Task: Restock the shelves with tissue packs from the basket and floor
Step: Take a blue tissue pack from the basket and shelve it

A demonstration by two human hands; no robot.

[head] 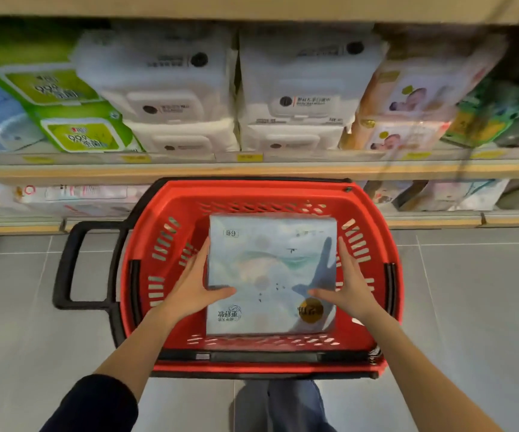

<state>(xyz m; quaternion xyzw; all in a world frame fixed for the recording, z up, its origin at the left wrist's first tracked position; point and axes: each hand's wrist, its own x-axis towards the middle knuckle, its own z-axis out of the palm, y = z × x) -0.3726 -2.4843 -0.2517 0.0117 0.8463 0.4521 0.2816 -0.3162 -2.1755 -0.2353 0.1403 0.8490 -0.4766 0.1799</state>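
Here the fingers (200, 254) of the left hand (194, 285) lie straight and flat along the left side of the pack (270, 269), with the thumb stretched across its top face. The right hand (350, 286) mirrors this on the right side, its fingers (345, 254) straight and its thumb reaching inward over the print. Neither hand curls round anything; the pack is simply bracketed between two open palms.

The pack sits at mid-frame inside the red basket (376, 232), printed face up. Whether it rests on the basket's bottom or is a little raised, I cannot tell. The basket stands on the grey floor (470, 291), its black handle (64, 266) out toward the left of the frame. Just beyond its far rim, across the upper half, runs the shelf (252, 173), stacked with white packs (170, 88) and coloured ones to either side.

The step in hand looks like taking a pack out of the basket. The next move probably calls for firm inward pressure from both palms, a level lift clear of the rim, then a search for a gap, since the shelf rows above look full
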